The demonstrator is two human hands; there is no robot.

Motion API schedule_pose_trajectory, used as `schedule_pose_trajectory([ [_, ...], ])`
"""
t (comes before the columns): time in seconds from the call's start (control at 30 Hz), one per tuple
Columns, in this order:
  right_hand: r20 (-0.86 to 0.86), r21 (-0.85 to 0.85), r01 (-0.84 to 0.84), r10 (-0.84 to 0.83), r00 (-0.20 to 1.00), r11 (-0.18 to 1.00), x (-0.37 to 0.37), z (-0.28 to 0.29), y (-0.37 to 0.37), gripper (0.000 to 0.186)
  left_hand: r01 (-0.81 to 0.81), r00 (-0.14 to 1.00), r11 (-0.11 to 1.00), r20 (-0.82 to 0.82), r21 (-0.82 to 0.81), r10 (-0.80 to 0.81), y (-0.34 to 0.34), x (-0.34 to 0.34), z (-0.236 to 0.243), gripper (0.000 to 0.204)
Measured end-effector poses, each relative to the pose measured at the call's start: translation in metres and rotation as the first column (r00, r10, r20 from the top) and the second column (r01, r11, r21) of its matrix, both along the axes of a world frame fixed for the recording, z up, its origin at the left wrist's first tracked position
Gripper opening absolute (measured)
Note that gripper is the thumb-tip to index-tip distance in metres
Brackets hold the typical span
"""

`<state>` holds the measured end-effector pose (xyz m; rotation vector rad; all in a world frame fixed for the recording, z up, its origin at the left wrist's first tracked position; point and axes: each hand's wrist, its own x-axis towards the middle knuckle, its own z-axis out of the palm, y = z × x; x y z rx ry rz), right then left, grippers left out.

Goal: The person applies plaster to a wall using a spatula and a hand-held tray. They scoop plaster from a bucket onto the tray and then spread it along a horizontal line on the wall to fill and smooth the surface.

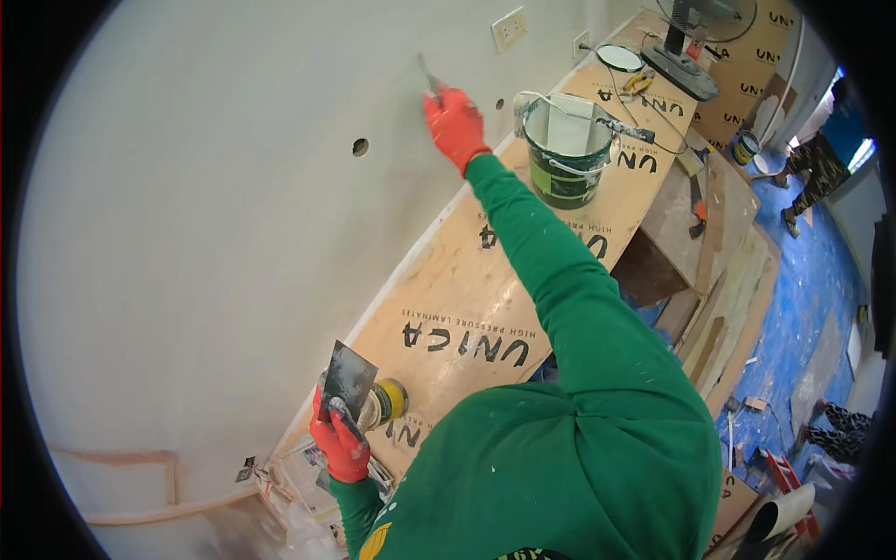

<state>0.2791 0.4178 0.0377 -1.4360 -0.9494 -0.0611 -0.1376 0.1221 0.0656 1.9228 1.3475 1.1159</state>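
Head view is showing first, on the near side of the green bucket (563, 187), the left hand (342, 446) in a red glove. Its fingers are bending around the lower part of a flat grey plate (351, 371), and the plate is standing up out of the grip, probably so that its wide face is facing outward and usable. Just beside this hand, also nearer than the bucket, a small yellow tin (394, 399) is resting on the printed board (439, 280), perhaps for a short reach; if it is upright, I cannot tell.

Just left of the bucket, the right hand (455, 129), gloved also, is gripping a thin-bladed tool (428, 75) with its fingers nearly closed. The blade is pointing away along the wall (233, 187); whether its tip is touching, I cannot tell. Such a grip is likely giving good control.

The bucket is standing on the board, well within the right arm's reach. A dark-handled tool (627, 130) is lying across its rim, maybe for keeping the handle clean.

Beyond the bucket, pliers (639, 83), a round lid (620, 58) and a fan (679, 73) are sitting, apparently put aside.
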Motion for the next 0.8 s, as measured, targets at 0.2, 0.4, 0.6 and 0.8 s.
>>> schedule_pose_trajectory([
  [0.2, 0.384, 0.009, -0.116, 0.104, 0.917, 0.993, -0.11, -0.005, -0.056, 0.03, 0.013, 0.983, 0.986, -0.184, 0.165, 0.018, 0.023, -0.008, -0.017, 0.038],
  [0.4, 0.109, -0.021, -0.28, 0.281, 0.954, 0.96, -0.077, -0.036, -0.072, 0.031, 0.07, 0.927, 0.936, -0.369, 0.344, 0.066, 0.027, -0.017, -0.019, 0.043],
  [0.6, -0.095, -0.013, 0.03, -0.031, 0.995, 0.999, 0.057, 0.015, -0.031, 0.033, 0.029, 0.833, 0.855, -0.486, 0.518, 0.265, -0.001, -0.028, -0.028, 0.048],
  [0.8, -0.009, -0.246, 0.161, -0.168, 0.986, 0.956, 0.124, 0.037, 0.033, 0.039, 0.047, 0.783, 0.831, -0.537, 0.554, 0.314, 0.003, -0.018, -0.02, 0.049],
])
